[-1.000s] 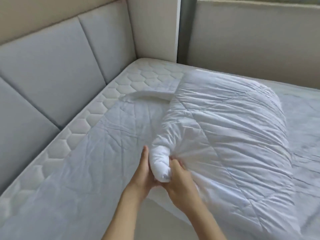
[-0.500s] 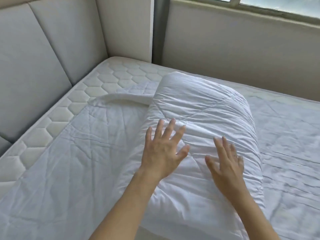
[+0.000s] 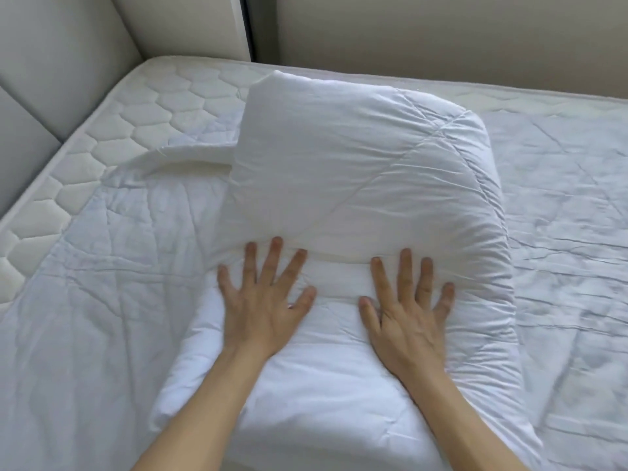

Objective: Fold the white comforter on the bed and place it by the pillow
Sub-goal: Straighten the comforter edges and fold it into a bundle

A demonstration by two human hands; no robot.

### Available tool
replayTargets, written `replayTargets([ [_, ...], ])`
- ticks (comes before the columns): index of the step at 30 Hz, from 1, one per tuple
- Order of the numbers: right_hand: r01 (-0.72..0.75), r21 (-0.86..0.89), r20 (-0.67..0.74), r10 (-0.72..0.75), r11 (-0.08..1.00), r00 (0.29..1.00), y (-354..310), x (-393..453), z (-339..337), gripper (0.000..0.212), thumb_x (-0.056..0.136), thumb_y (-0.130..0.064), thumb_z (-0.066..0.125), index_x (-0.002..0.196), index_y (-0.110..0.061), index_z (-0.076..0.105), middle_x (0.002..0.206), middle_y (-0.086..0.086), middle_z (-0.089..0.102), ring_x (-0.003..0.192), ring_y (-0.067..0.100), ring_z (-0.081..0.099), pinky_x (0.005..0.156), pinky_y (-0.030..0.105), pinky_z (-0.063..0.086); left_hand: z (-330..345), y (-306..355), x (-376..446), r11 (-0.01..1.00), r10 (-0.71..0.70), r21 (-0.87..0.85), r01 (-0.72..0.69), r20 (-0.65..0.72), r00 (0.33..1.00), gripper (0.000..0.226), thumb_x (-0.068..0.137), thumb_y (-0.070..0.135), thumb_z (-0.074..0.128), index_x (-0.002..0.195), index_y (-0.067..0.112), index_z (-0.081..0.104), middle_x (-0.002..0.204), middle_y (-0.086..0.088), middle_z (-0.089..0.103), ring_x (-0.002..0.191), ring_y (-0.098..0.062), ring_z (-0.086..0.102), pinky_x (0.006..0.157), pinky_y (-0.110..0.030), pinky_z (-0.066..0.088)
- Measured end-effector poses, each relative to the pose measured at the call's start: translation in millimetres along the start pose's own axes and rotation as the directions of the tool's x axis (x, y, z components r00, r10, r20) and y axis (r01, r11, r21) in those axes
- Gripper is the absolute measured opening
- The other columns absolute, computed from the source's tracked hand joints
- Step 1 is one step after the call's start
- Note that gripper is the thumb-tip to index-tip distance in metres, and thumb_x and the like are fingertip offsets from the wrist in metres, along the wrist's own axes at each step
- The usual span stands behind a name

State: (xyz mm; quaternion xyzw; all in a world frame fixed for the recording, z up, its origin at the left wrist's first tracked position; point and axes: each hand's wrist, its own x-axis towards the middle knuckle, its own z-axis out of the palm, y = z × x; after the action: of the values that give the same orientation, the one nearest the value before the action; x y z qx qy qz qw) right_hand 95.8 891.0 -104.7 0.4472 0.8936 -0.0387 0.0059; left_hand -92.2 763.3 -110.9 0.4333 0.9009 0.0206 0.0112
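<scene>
The white quilted comforter (image 3: 356, 158) lies folded over itself in a long thick band down the middle of the bed (image 3: 102, 137), with a single layer still spread flat to its left. My left hand (image 3: 265, 300) and my right hand (image 3: 407, 314) press flat on the near part of the fold, fingers spread and straight, side by side. The fabric dents under both palms. No pillow is in view.
A grey padded headboard (image 3: 51, 62) runs along the left edge of the bed. A beige wall (image 3: 441, 35) borders the far side. The hexagon-quilted mattress shows bare at the left and far corner. Rumpled white quilted fabric (image 3: 560, 232) covers the right side.
A second ago both hands gripped a bunched corner of the comforter. They let it go, moved onto the folded band, and now press down on it with spread fingers.
</scene>
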Motion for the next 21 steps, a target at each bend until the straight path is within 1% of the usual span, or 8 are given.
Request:
replayTargets([
  [3,0.006,0.017,0.018,-0.007,1.000,1.000,-0.6,-2.2,-3.2,0.070,0.092,-0.062,0.036,0.156,-0.040,0.020,0.169,0.006,0.008,0.154,0.039,0.006,0.116,0.070,0.006,-1.0,-0.4,-2.8,1.000,-0.007,0.016,0.006,0.022,1.000,0.067,0.092,0.072,0.027,0.155,0.048,0.027,0.168,0.006,0.019,0.154,-0.031,0.019,0.112,-0.071,0.015],
  [9,0.029,0.074,0.005,-0.030,0.997,1.000,3.3,-3.7,-9.3,0.069,0.092,-0.061,0.036,0.156,-0.040,0.023,0.168,0.007,0.013,0.153,0.039,0.010,0.117,0.069,0.007,-8.3,5.4,-2.2,0.999,-0.006,0.038,0.006,-0.006,1.000,0.067,0.092,0.070,0.028,0.154,0.046,0.028,0.167,0.004,0.025,0.151,-0.033,0.027,0.110,-0.069,0.020],
  [11,0.047,0.118,0.005,-0.047,0.992,0.999,10.5,-7.5,-21.9,0.067,0.093,-0.062,0.031,0.156,-0.043,0.019,0.169,0.003,0.009,0.154,0.035,0.007,0.118,0.066,0.006,-21.4,11.3,0.7,1.000,0.007,0.007,-0.007,-0.029,1.000,0.067,0.092,0.071,0.029,0.154,0.048,0.027,0.167,0.003,0.025,0.151,-0.034,0.026,0.109,-0.069,0.022],
  [12,0.047,0.154,-0.003,-0.047,0.987,0.999,15.7,-4.5,-31.8,0.067,0.092,-0.063,0.027,0.156,-0.047,0.012,0.169,0.000,0.002,0.155,0.031,0.001,0.119,0.064,0.003,-30.9,15.3,5.9,0.999,0.031,-0.019,-0.032,-0.052,0.998,0.067,0.091,0.071,0.030,0.154,0.048,0.026,0.168,0.003,0.022,0.151,-0.037,0.024,0.109,-0.068,0.022],
  [14,0.028,0.210,-0.015,-0.026,0.977,1.000,28.4,22.3,-54.0,0.068,0.090,-0.067,0.017,0.153,-0.054,-0.006,0.167,-0.007,-0.015,0.154,0.024,-0.016,0.120,0.059,-0.007,-51.8,26.9,31.3,0.994,0.089,-0.051,-0.094,-0.092,0.992,0.069,0.091,0.073,0.030,0.155,0.050,0.022,0.170,0.003,0.014,0.152,-0.041,0.018,0.111,-0.069,0.018],
  [16,0.018,0.211,-0.045,-0.009,0.977,0.999,39.0,74.5,-76.2,0.065,0.091,-0.069,0.012,0.148,-0.058,-0.017,0.165,-0.010,-0.025,0.151,0.023,-0.026,0.119,0.058,-0.013,-73.4,38.6,76.1,0.991,0.125,-0.020,-0.129,-0.141,0.982,0.070,0.091,0.075,0.024,0.156,0.052,0.012,0.171,0.003,0.004,0.155,-0.040,0.006,0.114,-0.072,0.011],
  [19,-0.025,0.193,-0.052,0.036,0.981,0.998,49.2,150.0,-102.4,0.062,0.095,-0.069,0.016,0.148,-0.059,-0.014,0.166,-0.006,-0.022,0.153,0.030,-0.020,0.118,0.062,-0.009,-99.5,50.4,154.5,0.995,0.098,0.005,-0.098,-0.101,0.990,0.070,0.090,0.080,0.012,0.152,0.058,-0.009,0.169,0.007,-0.015,0.155,-0.036,-0.014,0.115,-0.073,-0.001],
  [21,-0.037,0.179,-0.061,0.049,0.983,0.997,53.4,176.6,-98.4,0.062,0.095,-0.072,0.016,0.149,-0.059,-0.010,0.168,-0.007,-0.016,0.154,0.033,-0.014,0.118,0.065,-0.005,-98.6,46.3,195.0,0.999,0.044,-0.027,-0.045,-0.041,0.998,0.072,0.086,0.085,0.010,0.151,0.060,-0.010,0.168,0.012,-0.017,0.154,-0.036,-0.018,0.113,-0.075,-0.003],
])
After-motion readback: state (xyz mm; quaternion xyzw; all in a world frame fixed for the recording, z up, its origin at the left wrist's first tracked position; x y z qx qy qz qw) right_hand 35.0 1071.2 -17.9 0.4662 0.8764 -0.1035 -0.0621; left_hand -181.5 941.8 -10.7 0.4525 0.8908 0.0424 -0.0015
